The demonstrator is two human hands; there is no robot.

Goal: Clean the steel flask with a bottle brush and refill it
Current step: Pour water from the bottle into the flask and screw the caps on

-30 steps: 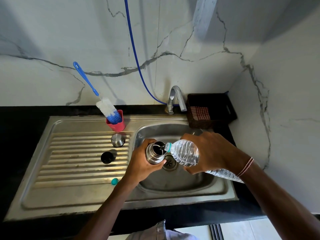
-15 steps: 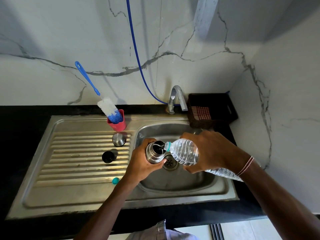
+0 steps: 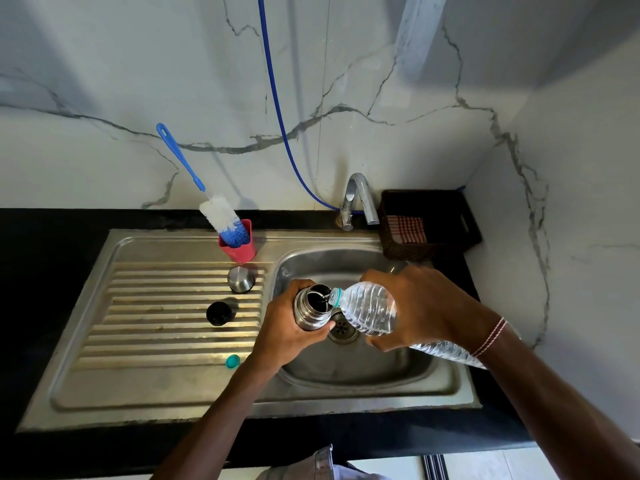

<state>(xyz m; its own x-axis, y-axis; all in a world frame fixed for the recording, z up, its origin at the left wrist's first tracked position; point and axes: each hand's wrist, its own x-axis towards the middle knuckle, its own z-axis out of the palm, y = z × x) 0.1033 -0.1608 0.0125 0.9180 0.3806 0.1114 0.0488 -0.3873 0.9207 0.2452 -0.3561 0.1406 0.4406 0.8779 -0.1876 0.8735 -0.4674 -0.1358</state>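
Steel flask (image 3: 311, 308): uncapped, held over the sink (image 3: 349, 263); left hand (image 3: 291, 336), fingers (image 3: 303, 283) wrapped round its body; plastic water bottle (image 3: 367, 311): tilted, mouth at the flask's opening, thin stream running in; right hand (image 3: 426, 306) grasping its middle; bottle brush (image 3: 221, 216): head-down in red cup (image 3: 239, 251); steel cap (image 3: 240, 278), black stopper (image 3: 218, 313), teal bottle cap (image 3: 232, 361): apart on drainboard (image 3: 156, 341); tap (image 3: 356, 199); dark basket (image 3: 450, 216) with checked cloth (image 3: 405, 228), on black desk (image 3: 52, 271).
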